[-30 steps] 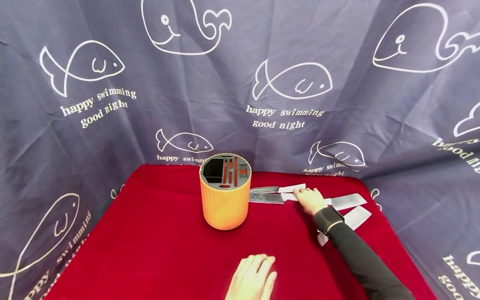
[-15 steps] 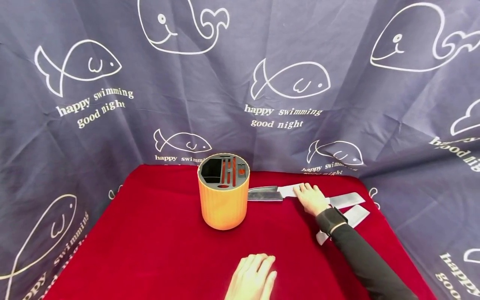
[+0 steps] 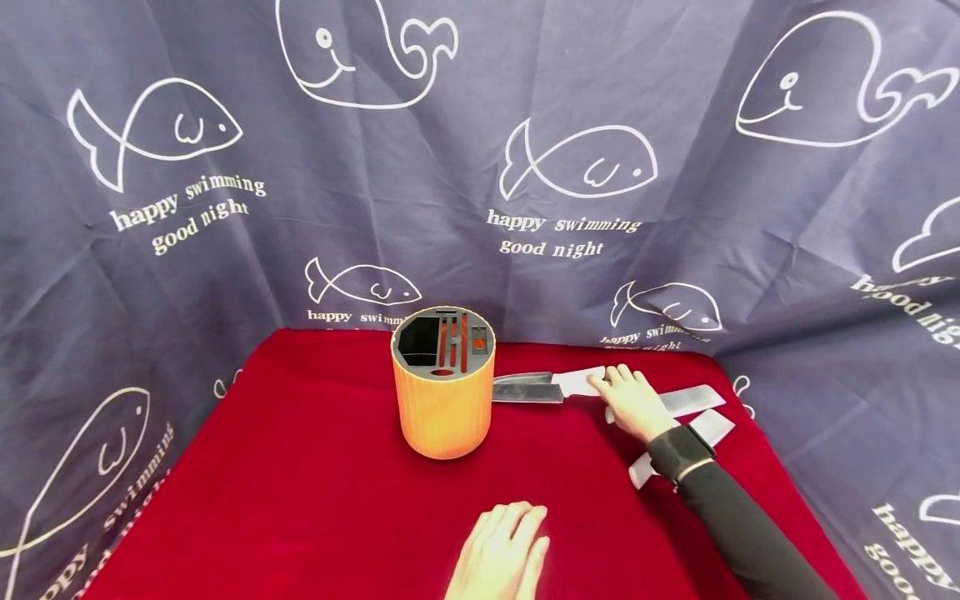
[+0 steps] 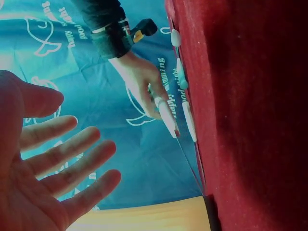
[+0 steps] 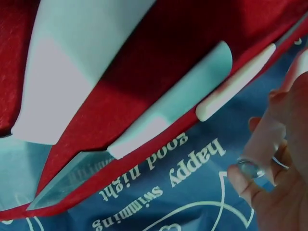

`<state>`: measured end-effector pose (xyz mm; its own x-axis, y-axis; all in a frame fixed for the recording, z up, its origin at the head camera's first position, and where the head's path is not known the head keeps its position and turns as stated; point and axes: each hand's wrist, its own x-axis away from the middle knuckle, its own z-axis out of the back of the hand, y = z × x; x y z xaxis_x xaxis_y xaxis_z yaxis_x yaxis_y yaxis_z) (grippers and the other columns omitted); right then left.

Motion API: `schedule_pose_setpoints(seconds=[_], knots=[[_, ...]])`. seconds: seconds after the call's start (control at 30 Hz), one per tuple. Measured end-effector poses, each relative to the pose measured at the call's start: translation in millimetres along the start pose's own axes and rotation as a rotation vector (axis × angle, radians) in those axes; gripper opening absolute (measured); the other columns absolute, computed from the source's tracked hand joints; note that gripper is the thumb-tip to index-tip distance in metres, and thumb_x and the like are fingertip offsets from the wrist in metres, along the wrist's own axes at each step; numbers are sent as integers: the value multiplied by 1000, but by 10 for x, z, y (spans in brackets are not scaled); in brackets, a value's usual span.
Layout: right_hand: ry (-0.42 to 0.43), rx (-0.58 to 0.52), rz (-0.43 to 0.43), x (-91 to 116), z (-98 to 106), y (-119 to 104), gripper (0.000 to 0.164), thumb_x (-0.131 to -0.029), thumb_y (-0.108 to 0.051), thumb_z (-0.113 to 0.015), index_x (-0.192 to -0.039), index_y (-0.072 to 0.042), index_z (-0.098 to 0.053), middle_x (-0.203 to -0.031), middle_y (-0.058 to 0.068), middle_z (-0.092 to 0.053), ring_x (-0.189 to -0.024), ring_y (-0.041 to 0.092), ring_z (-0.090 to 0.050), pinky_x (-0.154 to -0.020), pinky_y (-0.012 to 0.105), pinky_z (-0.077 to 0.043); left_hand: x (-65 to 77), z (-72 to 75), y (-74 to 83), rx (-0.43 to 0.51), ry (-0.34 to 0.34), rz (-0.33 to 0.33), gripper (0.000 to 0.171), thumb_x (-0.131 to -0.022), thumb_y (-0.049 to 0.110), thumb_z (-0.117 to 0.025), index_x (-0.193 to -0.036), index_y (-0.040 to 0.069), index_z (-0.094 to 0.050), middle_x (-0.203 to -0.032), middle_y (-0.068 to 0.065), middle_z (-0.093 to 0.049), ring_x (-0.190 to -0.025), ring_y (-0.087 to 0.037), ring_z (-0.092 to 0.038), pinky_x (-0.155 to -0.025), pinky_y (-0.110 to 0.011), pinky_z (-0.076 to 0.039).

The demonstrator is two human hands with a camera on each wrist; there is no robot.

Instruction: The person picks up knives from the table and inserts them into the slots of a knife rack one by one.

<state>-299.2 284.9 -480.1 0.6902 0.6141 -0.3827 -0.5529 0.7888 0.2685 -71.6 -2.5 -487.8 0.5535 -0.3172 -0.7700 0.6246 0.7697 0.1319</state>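
Note:
My right hand (image 3: 633,400) grips the white handle of a kitchen knife (image 3: 573,383), thumb and fingers curled round it. In the left wrist view the knife's handle (image 4: 167,118) is raised and the blade slants down toward the red cloth. A second white-handled knife (image 3: 525,377) lies just behind, largely overlapped by the held one. Both blades reach the right side of an orange ribbed knife block (image 3: 444,412) with a slotted grey top. Low in the head view my left hand (image 3: 498,550) hovers near the cloth, fingers extended and holding nothing.
Two broad-bladed knives lie right of my right hand: one cleaver (image 3: 693,400) behind, another cleaver (image 3: 711,427) nearer, partly under my wrist. A red cloth (image 3: 300,483) covers the table. A blue-grey printed curtain (image 3: 450,192) hangs behind and at both sides.
My right hand has closed round the nearer slim knife's handle and raised it slightly, so it now overlaps the knife behind. My left hand has barely moved.

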Motion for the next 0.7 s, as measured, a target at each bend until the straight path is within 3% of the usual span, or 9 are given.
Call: schedule_pose_setpoints(seconds=[0.2, 0.5, 0.7], knots=[[146, 4, 41, 25, 119, 58, 44, -76, -8, -83, -118, -16, -72, -85, 12, -57, -78, 31, -54, -63, 39, -44, -26, 21, 2, -2, 7, 11, 29, -105, 33, -48, -115, 17, -70, -107, 5, -68, -94, -9, -63, -85, -21, -49], [174, -118, 2, 46, 265, 125, 36, -79, -11, -81, -110, -5, -64, -96, 10, -68, -85, 32, -60, -67, 44, -50, -54, 65, -20, 3, -6, 27, 26, -102, 31, -54, -116, 17, -70, -109, 5, -68, -95, -9, -62, -86, -21, -48], [196, -229, -20, 22, 426, 113, 34, -77, -10, -84, -105, -7, -66, -89, 8, -69, -82, 30, -64, -69, 45, -52, -84, 89, -32, 14, -3, 44, 29, -105, 31, -49, -117, 15, -70, -110, 4, -68, -96, -10, -63, -87, -23, -50]])
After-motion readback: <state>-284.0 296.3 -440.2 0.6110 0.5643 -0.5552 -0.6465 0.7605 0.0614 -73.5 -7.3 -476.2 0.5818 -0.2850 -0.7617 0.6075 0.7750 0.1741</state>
